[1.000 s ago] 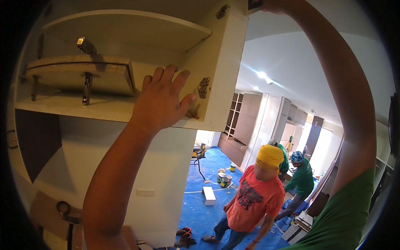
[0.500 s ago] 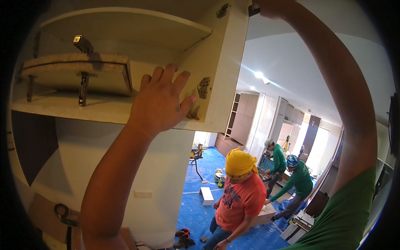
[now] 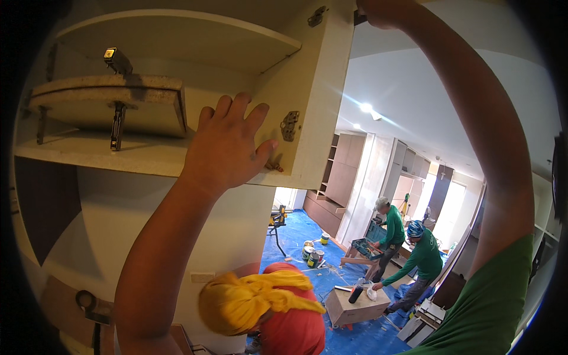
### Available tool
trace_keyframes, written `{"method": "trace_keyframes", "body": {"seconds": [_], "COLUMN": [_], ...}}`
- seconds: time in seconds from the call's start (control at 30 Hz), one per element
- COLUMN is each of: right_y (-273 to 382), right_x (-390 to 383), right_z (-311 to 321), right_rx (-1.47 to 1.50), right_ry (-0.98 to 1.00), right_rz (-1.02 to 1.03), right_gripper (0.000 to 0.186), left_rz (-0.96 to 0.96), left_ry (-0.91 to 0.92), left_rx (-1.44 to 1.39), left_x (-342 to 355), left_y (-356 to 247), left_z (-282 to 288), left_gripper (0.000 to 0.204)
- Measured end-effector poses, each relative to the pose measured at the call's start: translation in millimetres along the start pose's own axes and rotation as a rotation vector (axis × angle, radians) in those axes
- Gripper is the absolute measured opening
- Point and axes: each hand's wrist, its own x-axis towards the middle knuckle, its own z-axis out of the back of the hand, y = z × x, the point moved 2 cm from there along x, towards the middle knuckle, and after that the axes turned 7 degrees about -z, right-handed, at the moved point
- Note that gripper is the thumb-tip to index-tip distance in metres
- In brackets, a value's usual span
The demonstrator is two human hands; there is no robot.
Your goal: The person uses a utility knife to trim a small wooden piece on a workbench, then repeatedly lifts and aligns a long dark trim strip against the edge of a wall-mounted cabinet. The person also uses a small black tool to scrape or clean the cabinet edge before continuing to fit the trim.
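Note:
My left hand [image 3: 222, 145] is open, fingers spread, over the lower front edge of a pale wall cabinet [image 3: 322, 136]. Near its thumb are a metal hinge plate [image 3: 289, 126] and a small copper-coloured piece [image 3: 276, 167]. To its left, stacked pale panels [image 3: 106, 86] lie tilted inside the cabinet, with cup hinges [image 3: 117, 127] sticking out from them. My right hand [image 3: 381, 13] is raised at the top edge of the picture, closed around a small dark object [image 3: 360, 18] against the cabinet's outer side. Most of that object is hidden.
Close below the cabinet, a person in a yellow head cloth [image 3: 245, 302] bends down. Farther off, two people in green shirts [image 3: 423, 248] stand by a pale box [image 3: 355, 307] and a tool case. Paint cans [image 3: 315, 258] stand on blue floor sheeting [image 3: 290, 236].
The person in the yellow head cloth has moved left and nearer, now bending, which uncovers the box with a dark bottle on it. My hands have hardly moved.

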Motion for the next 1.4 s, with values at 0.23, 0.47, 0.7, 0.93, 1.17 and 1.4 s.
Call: {"method": "trace_keyframes", "body": {"seconds": [0.23,0.47,0.7,0.93,1.17,1.4], "right_y": [6.1,11.3,12.7,10.8,4.3,3.6], "right_x": [-7.0,-9.5,-0.1,2.1,-1.7,-5.7], "right_z": [8.6,2.8,6.6,10.9,-1.2,4.0], "right_rx": [0.008,0.025,-0.023,-0.014,0.032,0.012], "right_ry": [0.03,-0.017,0.032,0.043,0.014,0.014], "right_rz": [-0.032,-0.008,-0.022,0.005,-0.044,-0.035], "right_gripper": [0.027,0.03,0.033,0.033,0.026,0.025], "left_rz": [0.0,0.013,0.024,0.036,0.054,0.088], "left_ry": [0.0,0.042,0.081,0.129,0.163,0.228], "left_rx": [-0.007,0.025,0.009,0.012,0.002,-0.01], "left_x": [-0.8,-1.3,-0.9,0.1,-1.1,0.6], "left_y": [-2.4,-0.9,-1.9,-1.1,-2.9,-1.8], "left_z": [-4.7,-2.3,-3.5,-2.0,-3.3,-3.2], "left_gripper": [0.056,0.058,0.059,0.06,0.059,0.061]}}
